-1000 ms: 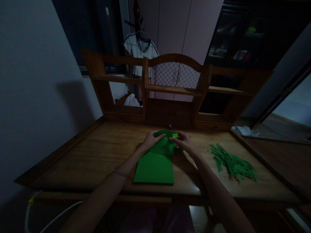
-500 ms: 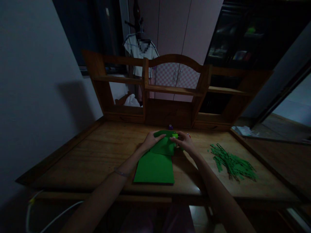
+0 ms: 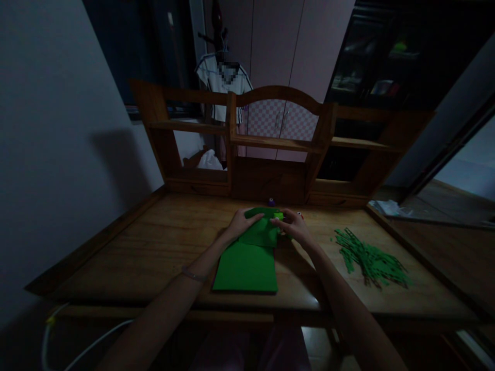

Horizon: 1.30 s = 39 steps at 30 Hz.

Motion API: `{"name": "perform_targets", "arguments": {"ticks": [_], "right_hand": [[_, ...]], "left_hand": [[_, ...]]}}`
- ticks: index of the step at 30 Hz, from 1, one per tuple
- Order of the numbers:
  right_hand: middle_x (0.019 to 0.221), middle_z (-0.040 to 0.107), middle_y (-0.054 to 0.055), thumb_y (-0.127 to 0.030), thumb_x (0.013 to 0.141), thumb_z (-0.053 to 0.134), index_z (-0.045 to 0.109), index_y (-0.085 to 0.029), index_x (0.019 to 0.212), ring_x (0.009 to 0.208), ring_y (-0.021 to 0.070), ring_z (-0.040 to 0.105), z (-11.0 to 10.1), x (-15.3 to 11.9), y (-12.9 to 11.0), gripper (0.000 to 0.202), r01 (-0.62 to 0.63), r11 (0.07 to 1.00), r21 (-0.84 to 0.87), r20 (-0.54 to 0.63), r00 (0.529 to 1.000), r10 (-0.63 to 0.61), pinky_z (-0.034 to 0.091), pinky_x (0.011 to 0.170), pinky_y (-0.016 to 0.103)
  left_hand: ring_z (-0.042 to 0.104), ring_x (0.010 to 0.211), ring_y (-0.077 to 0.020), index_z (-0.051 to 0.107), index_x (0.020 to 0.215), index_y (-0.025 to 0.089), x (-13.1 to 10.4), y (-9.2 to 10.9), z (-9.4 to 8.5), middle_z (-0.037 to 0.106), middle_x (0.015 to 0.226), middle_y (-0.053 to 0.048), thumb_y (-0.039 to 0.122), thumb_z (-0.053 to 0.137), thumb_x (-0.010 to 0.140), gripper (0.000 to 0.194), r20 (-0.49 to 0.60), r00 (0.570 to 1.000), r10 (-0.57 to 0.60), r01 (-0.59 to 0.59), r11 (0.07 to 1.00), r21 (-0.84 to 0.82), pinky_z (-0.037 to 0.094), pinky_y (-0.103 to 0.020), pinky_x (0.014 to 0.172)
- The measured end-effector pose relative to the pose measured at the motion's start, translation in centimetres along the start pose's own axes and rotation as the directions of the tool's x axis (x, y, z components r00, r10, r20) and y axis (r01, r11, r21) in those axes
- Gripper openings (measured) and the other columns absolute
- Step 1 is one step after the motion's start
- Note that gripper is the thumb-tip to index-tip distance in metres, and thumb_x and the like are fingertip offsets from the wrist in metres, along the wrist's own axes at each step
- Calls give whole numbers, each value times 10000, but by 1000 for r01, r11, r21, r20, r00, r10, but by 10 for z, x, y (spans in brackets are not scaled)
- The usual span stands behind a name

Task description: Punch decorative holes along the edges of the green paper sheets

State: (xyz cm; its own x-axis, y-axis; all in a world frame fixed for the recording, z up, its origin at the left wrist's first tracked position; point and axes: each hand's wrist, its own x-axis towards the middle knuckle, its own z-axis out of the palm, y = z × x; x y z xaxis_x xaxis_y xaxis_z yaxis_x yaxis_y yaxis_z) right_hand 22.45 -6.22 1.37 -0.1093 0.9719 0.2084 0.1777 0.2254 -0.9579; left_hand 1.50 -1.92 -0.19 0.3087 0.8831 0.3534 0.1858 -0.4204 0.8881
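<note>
My left hand point(image 3: 242, 224) grips the left side of a green sheet of paper point(image 3: 258, 233), thumb on top and the fingers hidden beneath. At the sheet's right edge, my right hand point(image 3: 296, 226) is closed around a small bright green craft punch point(image 3: 278, 216), partly covered by my fingers. The sheet's edge meets the punch; whether it sits inside the slot I cannot tell. Below the held sheet, a stack of green paper point(image 3: 245, 268) lies flat close to the desk's front edge.
A heap of cut green paper strips point(image 3: 369, 260) lies on the right of the wooden desk point(image 3: 154, 247). Beyond my hands stand a small purple item point(image 3: 271, 202) and a mostly hidden red one point(image 3: 300, 216). A wooden shelf unit point(image 3: 270, 178) borders the back.
</note>
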Motion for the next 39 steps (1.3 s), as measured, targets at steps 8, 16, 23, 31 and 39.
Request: {"name": "perform_targets", "arguments": {"ticks": [8,16,23,31,39], "right_hand": [[852,673,41,-499,638,738,613,-193,962,714,178,630,1,1,-2,463,-9,1000,-25,-7,1000,9,477,548,251],[805,641,22,-502,669,713,624,-185,934,711,162,583,0,-1,-5,423,39,994,-100,-18,999,-41,444,564,243],[770,617,7,-518,657,711,623,-186,905,687,152,561,1,-1,-6,424,54,992,-117,-27,998,-57,436,582,250],[795,631,11,-496,664,713,624,-198,896,721,164,583,0,0,-4,388,63,993,-103,-25,998,-66,457,614,263],[824,649,14,-489,665,714,628,-199,938,745,169,600,-1,0,-2,408,58,994,-92,-6,998,-58,464,632,266]], "left_hand": [[663,852,-212,693,1006,138,-1,1,-1,722,990,-82,488,628,786,419,18,1000,-1,1,1000,-14,521,-297,733],[660,815,-204,698,982,138,0,-1,0,726,950,-71,499,633,778,420,-8,1000,15,-15,1000,12,513,-292,733],[658,800,-203,699,965,127,0,0,-1,728,928,-75,505,627,779,427,17,1000,10,-10,1000,11,517,-291,711],[660,824,-207,697,981,136,-1,2,-1,726,950,-76,498,631,777,421,15,1000,4,-5,1000,15,518,-287,712],[659,816,-204,699,966,135,-1,2,0,727,943,-72,503,629,776,420,4,1000,11,-12,1000,12,518,-285,704]]}}
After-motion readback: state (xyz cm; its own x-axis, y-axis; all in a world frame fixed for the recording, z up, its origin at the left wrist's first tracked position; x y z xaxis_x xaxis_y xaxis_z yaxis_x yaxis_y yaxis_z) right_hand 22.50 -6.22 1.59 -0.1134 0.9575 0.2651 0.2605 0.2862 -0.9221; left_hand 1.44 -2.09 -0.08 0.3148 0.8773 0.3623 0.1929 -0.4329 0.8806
